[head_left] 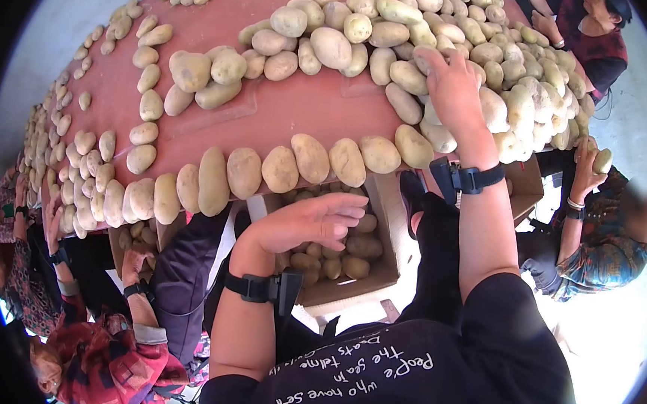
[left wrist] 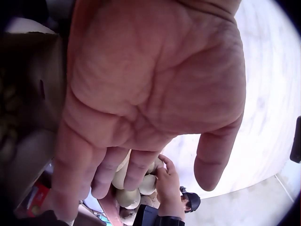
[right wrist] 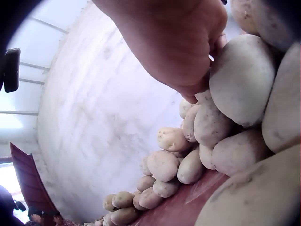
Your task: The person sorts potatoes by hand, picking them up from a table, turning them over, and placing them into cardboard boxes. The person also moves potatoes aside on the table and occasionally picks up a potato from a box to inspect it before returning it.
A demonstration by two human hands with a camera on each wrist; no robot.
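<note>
My right hand (head_left: 457, 91) is at the edge of the potato heap, palm down. Its bent fingers grip a potato (head_left: 424, 60) among the others; the palm hides part of the grip. In the right wrist view, a large pale potato (right wrist: 242, 80) is close beside the hand (right wrist: 181, 52). My left hand (head_left: 303, 222) hovers above a cardboard box (head_left: 378, 275) of potatoes, holding nothing. The left wrist view shows its bare palm (left wrist: 157, 80), with the thumb apart from the fingers. A row of single potatoes (head_left: 281, 170) lines the near table edge.
The red table (head_left: 284, 117) bears a large potato heap (head_left: 493, 34) at the right and smaller groups at the left. One person (head_left: 591, 243) sits at the right holding a potato (head_left: 602, 161); another (head_left: 590, 40) is at the far right. People in patterned clothes (head_left: 118, 353) work on the left.
</note>
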